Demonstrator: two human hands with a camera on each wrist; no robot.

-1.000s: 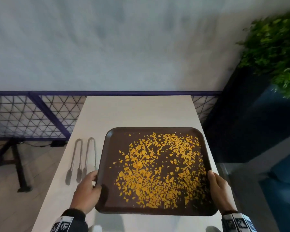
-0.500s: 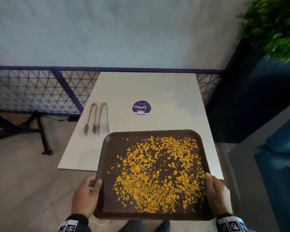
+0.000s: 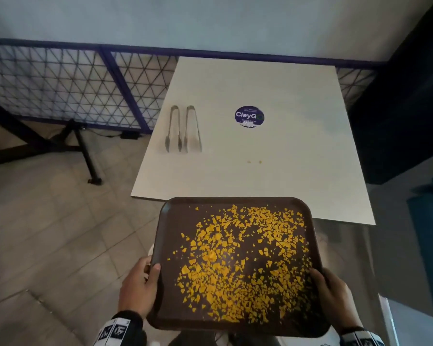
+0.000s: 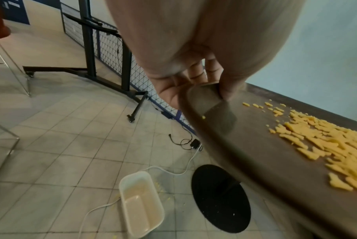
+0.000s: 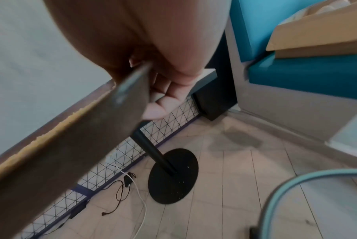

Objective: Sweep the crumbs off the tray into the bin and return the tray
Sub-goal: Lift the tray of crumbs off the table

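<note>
Both hands, left (image 3: 138,285) and right (image 3: 335,298), grip the tray (image 3: 170,213) edges; it seems level, long axis pointing tableward.

wall (image 3: 210,21): pale blue-grey, plain, far side
fence (image 3: 60,83): wire mesh, purple frame, along wall base
floor (image 3: 48,233): beige tiles, cables lying near fence
table (image 3: 260,171): white square top, purple round sticker (image 3: 249,116), two tongs (image 3: 183,128) on left part
table base (image 5: 173,176): black round disc, black post
seat (image 5: 308,77): teal, right side, cardboard box (image 5: 321,32) on it
</note>
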